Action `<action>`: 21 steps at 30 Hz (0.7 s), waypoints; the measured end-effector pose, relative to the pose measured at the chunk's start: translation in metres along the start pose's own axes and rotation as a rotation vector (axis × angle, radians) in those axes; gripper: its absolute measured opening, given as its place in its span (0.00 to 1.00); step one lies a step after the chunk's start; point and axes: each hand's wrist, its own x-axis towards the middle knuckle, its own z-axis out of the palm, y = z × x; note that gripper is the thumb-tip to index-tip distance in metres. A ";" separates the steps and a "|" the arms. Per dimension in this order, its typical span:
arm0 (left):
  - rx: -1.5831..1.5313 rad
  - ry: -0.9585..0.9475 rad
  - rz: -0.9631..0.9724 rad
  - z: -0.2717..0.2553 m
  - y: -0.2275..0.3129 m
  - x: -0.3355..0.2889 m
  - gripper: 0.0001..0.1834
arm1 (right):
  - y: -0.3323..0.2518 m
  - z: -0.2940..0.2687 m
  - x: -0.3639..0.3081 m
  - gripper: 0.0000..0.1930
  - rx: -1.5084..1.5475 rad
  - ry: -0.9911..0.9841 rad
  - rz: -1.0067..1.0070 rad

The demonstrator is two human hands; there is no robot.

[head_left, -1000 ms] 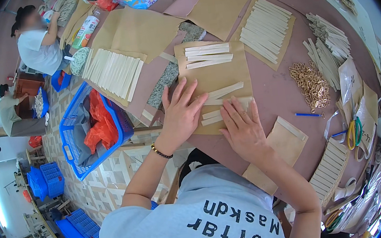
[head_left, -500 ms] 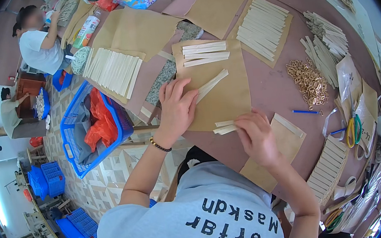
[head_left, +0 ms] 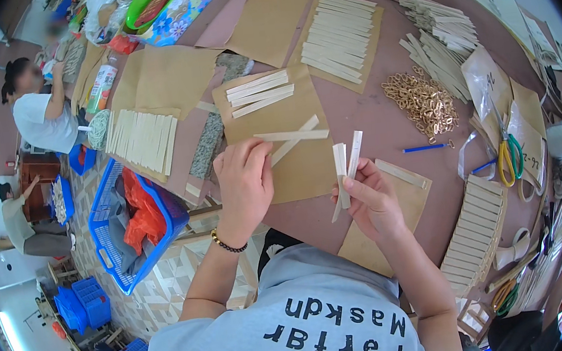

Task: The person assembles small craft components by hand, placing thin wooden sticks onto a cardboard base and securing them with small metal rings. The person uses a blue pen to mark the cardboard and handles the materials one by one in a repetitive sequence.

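Note:
My left hand [head_left: 246, 183] is closed, its fingertips at the near end of a pale flat strip [head_left: 301, 135]. That strip crosses over another strip [head_left: 285, 153], which lies slantwise on a brown sheet [head_left: 306, 179]. Farther up the same sheet, several strips [head_left: 262, 100] lie side by side. Off the sheet's right edge, my right hand [head_left: 374, 199] grips a few pale strips [head_left: 342, 168] between thumb and fingers, fanned apart and pointing upward. A smaller brown piece [head_left: 372, 241] with one strip along its far edge lies beside my right wrist.
Sheets covered with strips lie at the left [head_left: 142, 141] and far side [head_left: 338, 37]. A pile of gold-coloured metal clasps [head_left: 420, 104], a blue pen [head_left: 423, 148] and scissors [head_left: 509, 160] lie right. A blue basket [head_left: 179, 222] stands left of the table. Two people sit farther off.
My left hand has drawn back toward me and now has a strip at its fingertips. My right hand has turned, so its strips point upward instead of left. The view has shifted.

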 end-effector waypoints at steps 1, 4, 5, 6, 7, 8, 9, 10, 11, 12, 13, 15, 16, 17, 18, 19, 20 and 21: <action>0.030 -0.002 0.026 0.002 0.003 0.001 0.12 | 0.001 -0.001 0.000 0.15 0.001 0.010 -0.007; 0.004 -0.060 -0.018 0.011 -0.003 -0.002 0.13 | -0.001 -0.001 -0.002 0.16 -0.010 0.012 -0.021; -0.013 -0.094 -0.011 0.010 -0.005 -0.003 0.14 | 0.000 -0.001 -0.003 0.16 -0.014 0.013 -0.026; -0.030 -0.128 -0.004 0.009 -0.006 -0.006 0.14 | 0.000 -0.001 -0.004 0.17 -0.019 0.014 -0.034; -0.047 -0.162 0.002 0.008 -0.006 -0.007 0.14 | -0.002 -0.001 -0.006 0.17 -0.024 0.014 -0.042; -0.055 -0.191 0.007 0.007 -0.008 -0.009 0.14 | -0.002 -0.002 -0.006 0.17 -0.028 0.014 -0.048; -0.064 -0.221 0.012 0.007 -0.009 -0.011 0.14 | -0.002 -0.004 -0.007 0.18 -0.028 0.015 -0.054; -0.072 -0.249 0.016 0.006 -0.010 -0.012 0.15 | -0.002 -0.005 -0.007 0.18 -0.029 0.015 -0.059; -0.078 -0.275 -0.007 0.003 -0.008 -0.012 0.16 | -0.002 -0.007 -0.008 0.18 -0.030 0.016 -0.064; -0.085 -0.300 -0.030 0.000 -0.005 -0.013 0.17 | -0.001 -0.007 -0.008 0.18 -0.035 0.021 -0.064; -0.092 -0.325 -0.053 -0.002 -0.003 -0.013 0.19 | -0.001 -0.007 -0.008 0.19 -0.041 0.025 -0.065; -0.076 -0.345 -0.052 -0.002 -0.003 -0.015 0.23 | -0.001 -0.005 -0.008 0.19 -0.048 0.024 -0.057; -0.068 -0.355 -0.051 -0.003 -0.003 -0.015 0.25 | -0.001 -0.004 -0.008 0.19 -0.049 0.020 -0.048; -0.037 -0.374 -0.052 -0.004 -0.003 -0.016 0.26 | -0.001 -0.003 -0.008 0.19 -0.051 0.017 -0.041; -0.007 -0.393 -0.052 -0.005 -0.002 -0.016 0.28 | -0.001 -0.002 -0.008 0.19 -0.049 0.016 -0.035; 0.023 -0.412 -0.053 -0.006 -0.002 -0.016 0.30 | -0.001 -0.001 -0.008 0.19 -0.048 0.015 -0.030; 0.021 -0.404 -0.062 -0.005 -0.004 -0.017 0.32 | 0.000 0.000 -0.007 0.19 -0.047 0.016 -0.024; 0.019 -0.395 -0.070 -0.003 -0.007 -0.020 0.34 | 0.000 0.001 -0.007 0.19 -0.051 0.017 -0.020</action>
